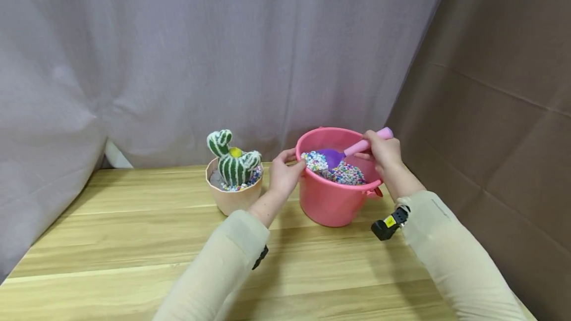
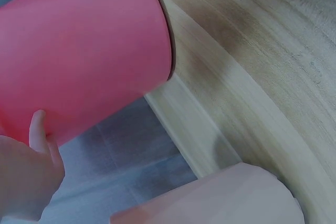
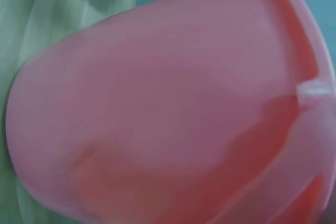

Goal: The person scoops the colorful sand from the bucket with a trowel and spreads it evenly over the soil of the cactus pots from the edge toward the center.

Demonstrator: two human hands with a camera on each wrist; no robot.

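Note:
A pink bucket [image 1: 332, 202] holding multicoloured beads [image 1: 345, 172] stands on the wooden table [image 1: 134, 241]. My left hand [image 1: 285, 170] grips the bucket's left rim. My right hand [image 1: 384, 152] holds the pink handle of a purple scoop [image 1: 339, 155], whose bowl lies on the beads. Left of the bucket stands a beige pot [image 1: 234, 197] with a green striped toy cactus [image 1: 232, 160] and some beads. The left wrist view shows the bucket's wall [image 2: 89, 51], my fingers [image 2: 31, 166] against it and the pot's rim [image 2: 220, 198]. The right wrist view is filled by the bucket's side [image 3: 168, 108].
A grey curtain [image 1: 200, 53] hangs behind the table and a brown panel [image 1: 499, 93] closes off the right side. The table's left edge runs against the curtain.

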